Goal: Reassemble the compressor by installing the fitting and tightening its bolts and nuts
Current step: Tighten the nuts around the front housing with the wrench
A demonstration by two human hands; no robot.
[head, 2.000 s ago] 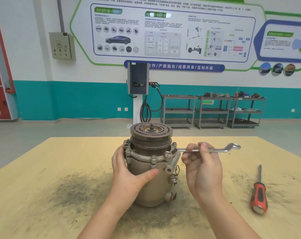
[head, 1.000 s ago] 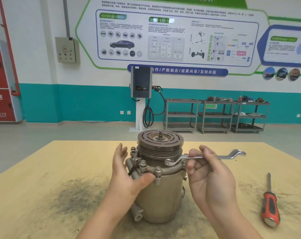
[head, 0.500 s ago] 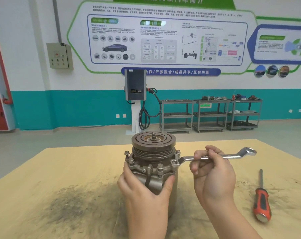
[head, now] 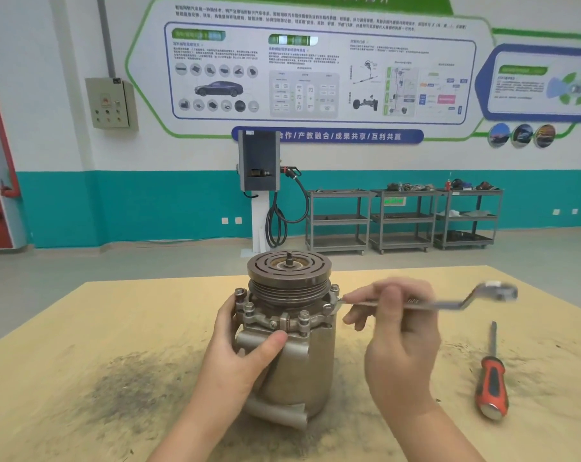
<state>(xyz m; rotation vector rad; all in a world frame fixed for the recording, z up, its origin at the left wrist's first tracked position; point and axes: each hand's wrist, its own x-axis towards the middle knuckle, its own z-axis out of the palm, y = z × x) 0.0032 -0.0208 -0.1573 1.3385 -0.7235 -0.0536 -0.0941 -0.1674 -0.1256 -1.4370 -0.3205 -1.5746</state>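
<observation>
Here, head view: I see one scene, listed below.
Compressor: a grey-brown metal cylinder standing upright mid-table, grooved pulley and round clutch plate on top.
Flange: a bolted ring circles the body below the pulley, bolt heads up.
Left hand: curled round the compressor's left side, thumb across the front.
Right hand: fingers pinching a blurred ring wrench, its near end at a right-side bolt.
Screwdriver: red-handled, lying well right.
</observation>
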